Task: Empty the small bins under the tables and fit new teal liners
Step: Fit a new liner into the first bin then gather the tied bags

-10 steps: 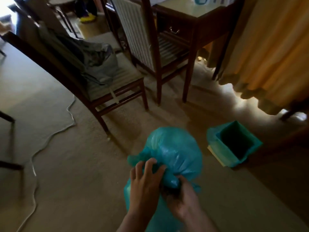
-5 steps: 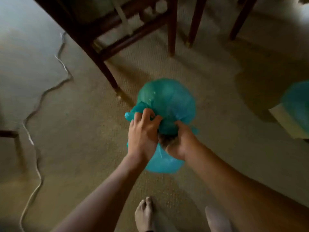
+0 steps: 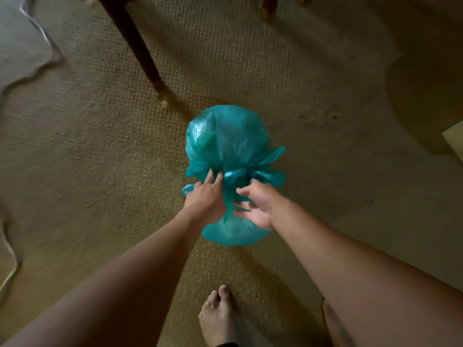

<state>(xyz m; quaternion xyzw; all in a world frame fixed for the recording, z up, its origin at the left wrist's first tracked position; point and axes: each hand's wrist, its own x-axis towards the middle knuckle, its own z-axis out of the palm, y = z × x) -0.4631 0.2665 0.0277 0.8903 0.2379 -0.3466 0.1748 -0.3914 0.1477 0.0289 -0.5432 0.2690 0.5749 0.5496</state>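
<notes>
Head view. A knotted teal bag [image 3: 225,136] is resting on the woven carpet [image 3: 100,171] at centre. The left hand [image 3: 204,199] is reaching in from 7 o'clock, its straight fingers touching the plastic just beside the knot [image 3: 236,175]. The right hand [image 3: 259,205] is coming in from 5 o'clock with the palm showing and the fingers spread, gripping nothing. A dark chair leg [image 3: 136,48] is standing at 11 o'clock, a cable [image 3: 30,73] is trailing at 9 o'clock, and a bare foot [image 3: 218,319] is standing at 6 o'clock.
</notes>
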